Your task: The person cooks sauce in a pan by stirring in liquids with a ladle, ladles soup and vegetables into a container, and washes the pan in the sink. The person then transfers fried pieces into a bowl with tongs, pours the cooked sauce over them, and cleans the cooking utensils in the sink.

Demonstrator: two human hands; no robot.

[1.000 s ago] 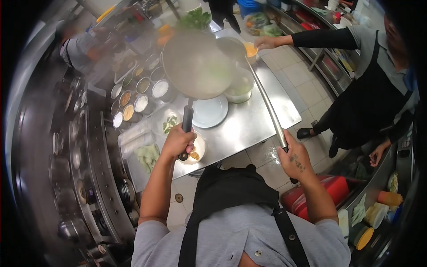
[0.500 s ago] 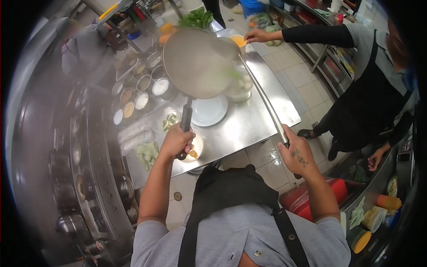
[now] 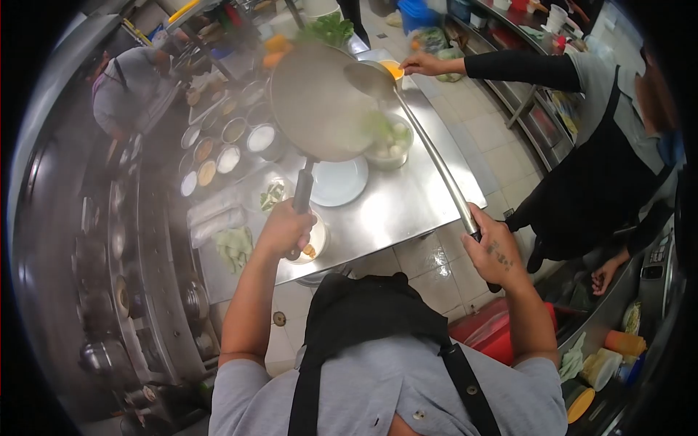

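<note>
My left hand (image 3: 289, 229) is closed round the dark handle of a large steaming wok (image 3: 320, 102), tilted above the steel table (image 3: 385, 218). Green leaves (image 3: 376, 125) show blurred at the wok's right edge, over a clear tub (image 3: 392, 145). In my right hand (image 3: 493, 247) is the lower end of a long metal ladle (image 3: 436, 156), its bowl by the wok's upper right rim. A pale plate (image 3: 339, 182) lies partly under the wok. Just beyond my left hand are a white bowl (image 3: 314, 251) and cut greens in a clear container (image 3: 273, 195).
A co-worker (image 3: 589, 167) on the right reaches a hand to an orange-filled container (image 3: 392, 70). Several seasoning tubs (image 3: 228, 158) and a green cloth (image 3: 234, 249) are on the table's left. Another person (image 3: 131, 87) bends at the upper left. Right of me is a red container (image 3: 494, 330).
The ladle's bowl shows more clearly beside the wok's rim, and my right hand is slightly lower and further right. The co-worker's reaching hand has shifted left.
</note>
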